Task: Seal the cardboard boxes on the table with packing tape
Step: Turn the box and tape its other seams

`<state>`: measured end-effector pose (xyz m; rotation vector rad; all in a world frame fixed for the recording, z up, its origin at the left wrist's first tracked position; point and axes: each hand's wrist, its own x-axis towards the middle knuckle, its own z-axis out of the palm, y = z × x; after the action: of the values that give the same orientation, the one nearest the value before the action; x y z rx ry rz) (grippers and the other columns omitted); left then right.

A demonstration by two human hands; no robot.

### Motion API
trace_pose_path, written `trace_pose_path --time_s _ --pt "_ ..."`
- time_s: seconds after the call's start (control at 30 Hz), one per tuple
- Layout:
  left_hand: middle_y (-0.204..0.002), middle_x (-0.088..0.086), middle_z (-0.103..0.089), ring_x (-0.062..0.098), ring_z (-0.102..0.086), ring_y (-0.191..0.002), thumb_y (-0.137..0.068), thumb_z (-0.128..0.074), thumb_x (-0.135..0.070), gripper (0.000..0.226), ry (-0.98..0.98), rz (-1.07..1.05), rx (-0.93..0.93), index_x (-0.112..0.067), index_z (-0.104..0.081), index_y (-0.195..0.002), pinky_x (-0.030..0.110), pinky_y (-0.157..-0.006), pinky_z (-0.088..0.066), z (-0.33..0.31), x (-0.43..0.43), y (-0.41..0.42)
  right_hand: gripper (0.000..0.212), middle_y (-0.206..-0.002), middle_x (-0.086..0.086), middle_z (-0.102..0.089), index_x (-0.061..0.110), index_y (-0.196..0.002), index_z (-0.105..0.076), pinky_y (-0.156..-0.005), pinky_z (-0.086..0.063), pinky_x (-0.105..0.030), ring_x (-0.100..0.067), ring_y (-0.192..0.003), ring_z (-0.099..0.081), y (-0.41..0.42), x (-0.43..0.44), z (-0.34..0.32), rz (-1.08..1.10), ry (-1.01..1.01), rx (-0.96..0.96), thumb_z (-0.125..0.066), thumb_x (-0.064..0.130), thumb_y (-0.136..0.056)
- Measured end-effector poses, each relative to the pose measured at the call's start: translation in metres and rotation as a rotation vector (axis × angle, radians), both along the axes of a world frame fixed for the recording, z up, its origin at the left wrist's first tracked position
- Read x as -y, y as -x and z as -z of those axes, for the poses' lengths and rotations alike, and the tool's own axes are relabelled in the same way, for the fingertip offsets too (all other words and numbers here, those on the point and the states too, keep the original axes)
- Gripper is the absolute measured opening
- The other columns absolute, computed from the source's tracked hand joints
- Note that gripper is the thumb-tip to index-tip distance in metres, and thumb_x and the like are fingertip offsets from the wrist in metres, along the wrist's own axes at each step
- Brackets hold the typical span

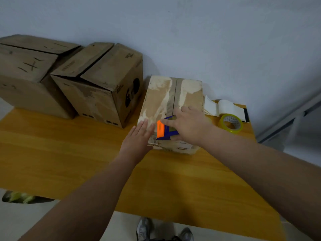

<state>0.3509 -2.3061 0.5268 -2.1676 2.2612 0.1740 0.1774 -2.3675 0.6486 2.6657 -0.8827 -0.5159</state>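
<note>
Cardboard small box lying flat at the far right of the table, top seam running away from the camera. Flat on its near left corner: left hand, fingers straight and together. On its near end: orange-and-blue dispenser, under the right hand, fingers apparently curled round it, grip partly hidden. Just right of that box: tape roll. Far left, side by side: big box and middle box, flaps slightly raised.
</note>
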Motion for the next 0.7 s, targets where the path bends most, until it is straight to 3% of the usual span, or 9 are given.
trace_pose_path --time_s 0.23,0.53,0.7 --pt "-0.159 0.004 0.01 0.018 0.009 -0.146 -0.094 -0.051 -0.042 0.084 0.011 -0.011 0.036 -0.023 0.009 -0.151 0.034 -0.116 0.002 -0.001 -0.002 0.004 0.067 -0.135 -0.01 -0.042 0.037 -0.151 -0.01 -0.099 -0.035 -0.037 -0.028 -0.121 -0.043 0.063 0.004 -0.002 0.087 -0.048 -0.027 -0.04 0.057 -0.095" --pt "-0.158 0.007 0.014 0.027 0.012 -0.145 -0.09 -0.05 -0.055 0.093 -0.052 -0.072 0.098 -0.025 0.014 -0.149 0.046 -0.118 0.002 -0.007 -0.003 0.035 0.063 -0.135 -0.013 -0.043 0.035 -0.151 -0.016 -0.095 -0.038 -0.041 -0.032 -0.117 -0.046 0.048 0.009 0.016 0.096 -0.018 -0.076 -0.042 0.052 -0.096" --pt "-0.157 0.0 0.018 0.019 0.017 -0.144 -0.093 -0.05 -0.045 0.089 -0.046 0.02 0.037 -0.025 0.017 -0.147 0.044 -0.119 0.001 0.003 -0.005 0.06 0.07 -0.135 -0.013 -0.042 0.034 -0.151 -0.016 -0.091 -0.041 -0.041 -0.033 -0.116 -0.047 0.047 0.004 0.013 0.098 -0.039 -0.103 -0.044 0.06 -0.092"
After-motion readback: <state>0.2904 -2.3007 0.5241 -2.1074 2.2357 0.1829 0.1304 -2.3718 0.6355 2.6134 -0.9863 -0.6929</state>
